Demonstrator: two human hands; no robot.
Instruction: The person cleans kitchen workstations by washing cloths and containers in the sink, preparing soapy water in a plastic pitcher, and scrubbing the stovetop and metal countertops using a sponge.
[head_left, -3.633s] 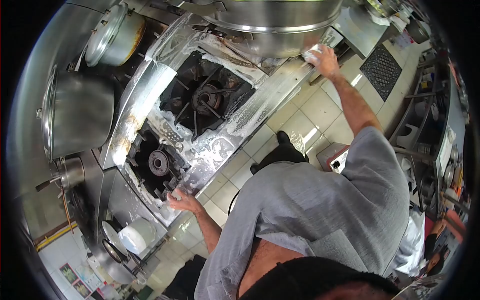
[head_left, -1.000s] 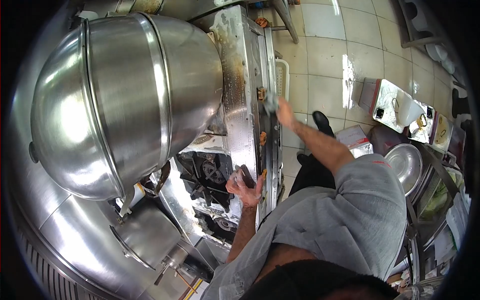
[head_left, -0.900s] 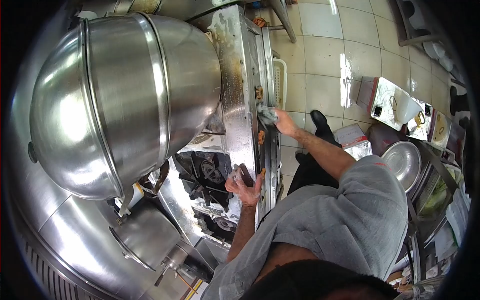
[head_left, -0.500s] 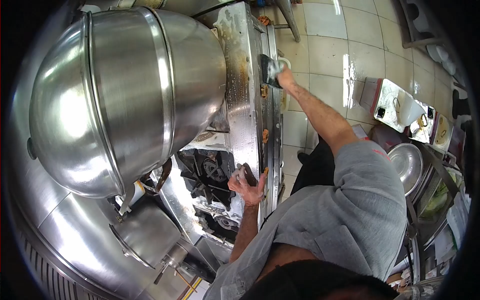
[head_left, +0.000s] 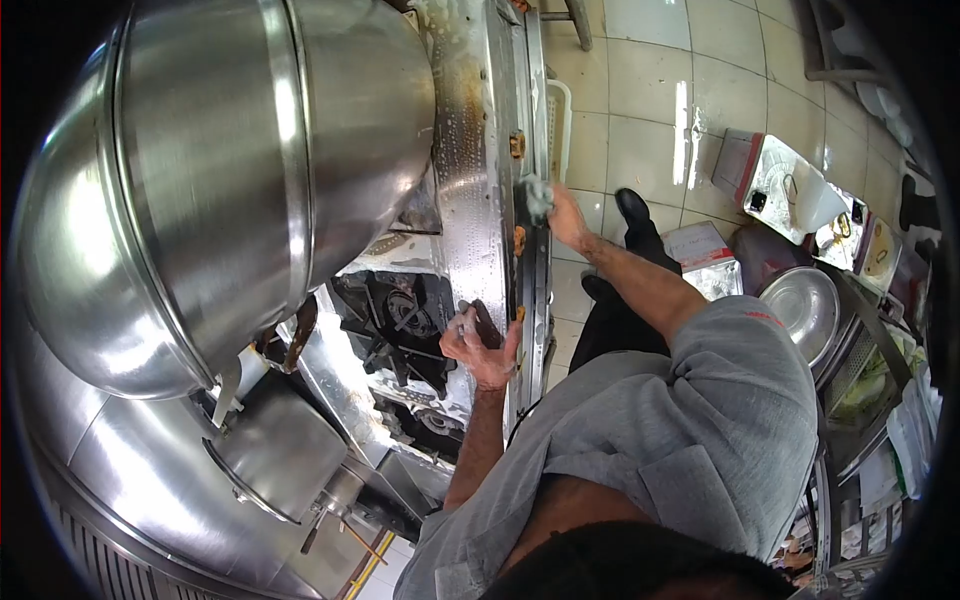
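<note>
My right hand [head_left: 568, 218] is closed round a foamy grey scrubbing pad [head_left: 537, 198], held against the steel front panel [head_left: 538, 120] of the stove. Its arm stretches forward from my body. Farther back, my left hand [head_left: 478, 352] rests at the stove's front ledge [head_left: 470, 215], with soapy fingers bent and the thumb spread apart from them. A dark brown patch shows between that thumb and the fingers. Just left of the hand sits a black burner grate [head_left: 400, 320]. Brown-orange knobs [head_left: 518, 240] line the panel between my two hands.
A huge steel pot [head_left: 220, 170] fills the left side over the stove. Below it stands a smaller steel pot [head_left: 280, 455]. On the right are metal tins [head_left: 785, 190], a round steel lid [head_left: 803, 312] and a wet tiled floor [head_left: 650, 110]. My shoes [head_left: 632, 205] show beside the stove.
My right hand has drawn the pad back along the panel toward me. The left hand keeps its place by the burner, while the whole view has shifted slightly.
</note>
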